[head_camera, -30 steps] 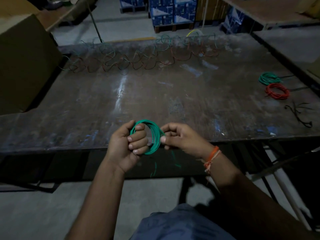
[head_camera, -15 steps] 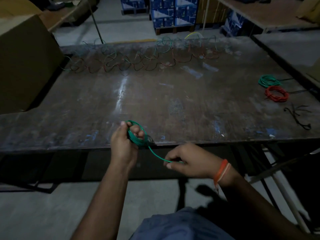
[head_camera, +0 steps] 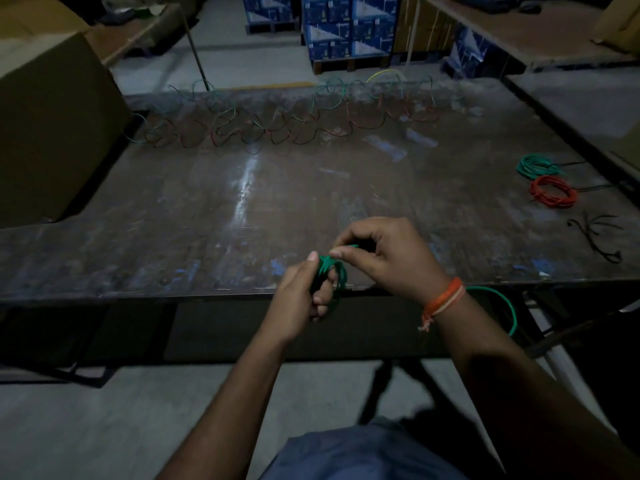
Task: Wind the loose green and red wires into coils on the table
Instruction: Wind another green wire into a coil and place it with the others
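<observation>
Left hand [head_camera: 304, 299] fingers are curled round the small green coil [head_camera: 329, 271], held at the near table [head_camera: 242, 209] edge. The wire just above the coil is pinched by the right hand [head_camera: 381, 261], thumb against forefinger. Coil loops stand roughly upright between both hands; the right hand is nearer the free run. The slack tail [head_camera: 509, 306] hangs below the right wrist, off the edge; its end is cut off in shadow. How many turns are wound cannot be told; much of the coil is hidden by fingers.
</observation>
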{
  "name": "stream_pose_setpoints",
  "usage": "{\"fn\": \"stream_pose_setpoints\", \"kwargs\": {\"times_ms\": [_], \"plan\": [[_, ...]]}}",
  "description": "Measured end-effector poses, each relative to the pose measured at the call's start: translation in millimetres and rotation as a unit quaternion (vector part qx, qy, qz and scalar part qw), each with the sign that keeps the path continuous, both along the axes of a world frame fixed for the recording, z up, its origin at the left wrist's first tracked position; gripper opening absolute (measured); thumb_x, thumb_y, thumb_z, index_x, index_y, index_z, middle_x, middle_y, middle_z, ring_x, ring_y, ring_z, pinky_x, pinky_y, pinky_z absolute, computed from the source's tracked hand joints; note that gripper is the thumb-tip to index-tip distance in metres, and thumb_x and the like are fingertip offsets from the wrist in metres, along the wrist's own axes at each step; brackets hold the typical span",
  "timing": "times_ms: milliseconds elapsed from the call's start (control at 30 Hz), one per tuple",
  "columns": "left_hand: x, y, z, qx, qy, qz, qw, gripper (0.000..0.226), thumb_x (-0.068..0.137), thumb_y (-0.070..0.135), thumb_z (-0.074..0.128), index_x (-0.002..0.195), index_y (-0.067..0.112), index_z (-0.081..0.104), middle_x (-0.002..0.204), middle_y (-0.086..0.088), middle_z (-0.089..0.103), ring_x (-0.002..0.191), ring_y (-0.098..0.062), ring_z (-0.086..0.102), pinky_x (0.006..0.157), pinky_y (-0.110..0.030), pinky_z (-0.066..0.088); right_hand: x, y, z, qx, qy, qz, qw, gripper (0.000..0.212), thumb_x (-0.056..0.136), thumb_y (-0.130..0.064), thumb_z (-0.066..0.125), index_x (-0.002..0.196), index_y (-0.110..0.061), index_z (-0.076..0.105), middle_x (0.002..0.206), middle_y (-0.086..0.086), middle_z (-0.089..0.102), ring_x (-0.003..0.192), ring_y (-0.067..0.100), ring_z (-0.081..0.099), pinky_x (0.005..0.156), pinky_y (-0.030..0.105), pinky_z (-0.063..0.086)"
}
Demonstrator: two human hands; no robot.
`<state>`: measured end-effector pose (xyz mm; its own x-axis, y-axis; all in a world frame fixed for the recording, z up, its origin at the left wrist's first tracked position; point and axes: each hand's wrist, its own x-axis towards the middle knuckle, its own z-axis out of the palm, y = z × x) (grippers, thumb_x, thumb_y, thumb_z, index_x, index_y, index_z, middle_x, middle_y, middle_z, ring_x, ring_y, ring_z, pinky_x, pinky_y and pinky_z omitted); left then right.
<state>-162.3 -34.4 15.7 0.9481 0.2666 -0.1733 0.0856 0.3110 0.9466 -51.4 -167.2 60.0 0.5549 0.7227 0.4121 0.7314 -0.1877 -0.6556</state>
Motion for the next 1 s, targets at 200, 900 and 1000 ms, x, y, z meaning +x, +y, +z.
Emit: {"fn": "stream_pose_setpoints", "kwargs": {"times_ms": [200,900,1000], "plan": [[-10,7,2,-0.192,-0.044,-0.058,0.979,0.029,0.098,0.037,0.045,0.079,0.015,0.049,0.049,0.008,0.025,0.038,-0.004,0.013,0.039,-0.013,0.014,3,-1,-33,0.021,0.115,-0.037,0.992,0.022,0.101,-0.027,0.060,0.096,-0.013,0.076,0.079,-0.001,0.070,0.074,0.005,0.062,0.069,0.029,0.050],[-12,8,-4,-0.376,-0.116,-0.077,0.916,0.032,0.101,0.035,0.039,0.092,0.010,0.056,0.054,0.010,0.022,0.042,-0.003,0.019,0.040,-0.016,0.028,-35,22,-50,0.047,0.203,-0.051,0.977,0.048,0.105,-0.050,0.038,0.087,-0.012,0.062,0.069,0.004,0.053,0.065,0.016,0.051,0.064,0.041,0.044],[-7,24,-8,-0.443,-0.167,-0.044,0.880,0.032,0.103,0.031,0.036,0.087,0.013,0.057,0.052,0.009,0.032,0.042,-0.004,0.023,0.042,-0.018,0.029,-30,15,-49,-0.002,0.166,-0.047,0.985,0.047,0.105,-0.053,0.038,0.082,-0.016,0.056,0.065,0.004,0.056,0.060,0.010,0.053,0.063,0.041,0.046]]}}
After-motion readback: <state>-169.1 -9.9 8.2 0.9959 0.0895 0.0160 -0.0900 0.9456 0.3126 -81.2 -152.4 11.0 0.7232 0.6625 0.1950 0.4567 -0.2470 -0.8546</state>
